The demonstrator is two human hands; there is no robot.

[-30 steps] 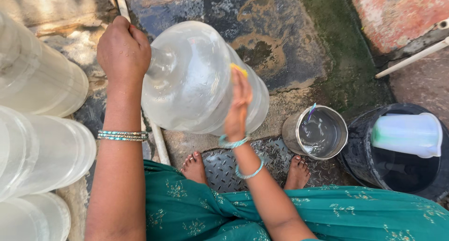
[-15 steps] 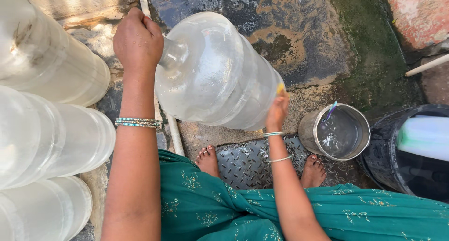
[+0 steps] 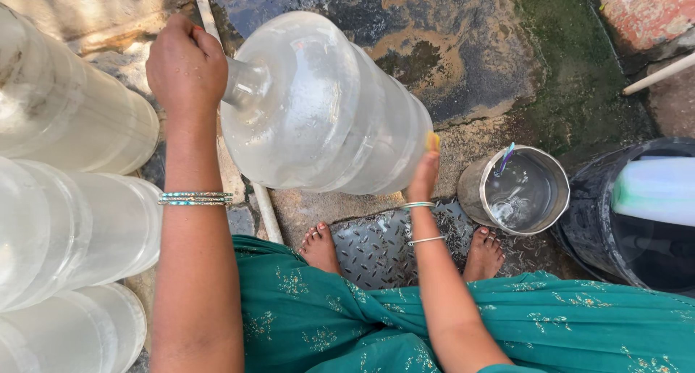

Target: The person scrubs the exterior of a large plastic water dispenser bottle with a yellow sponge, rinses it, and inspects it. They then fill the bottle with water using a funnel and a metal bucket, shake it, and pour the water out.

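The big clear water jug (image 3: 318, 105) lies tilted in the air above the wet stone floor (image 3: 463, 62). The left hand (image 3: 184, 65) is closed tightly around its neck; the right hand (image 3: 423, 174) presses its bottom with nearly straight fingers. It looks bulky, wet and slippery, so the neck seems the safest hold.

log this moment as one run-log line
left hand: grips jug neck | right hand: on jug base | water jug: tilted | steel pot: beside feet

From my feed, the left hand (image 3: 186, 68) covers the mouth of the big clear jug (image 3: 318, 105). At nine o'clock the stacked jugs (image 3: 69, 221) run off the frame's edge. At three o'clock the black bucket (image 3: 615, 235) is cut off; its contents are unclear.
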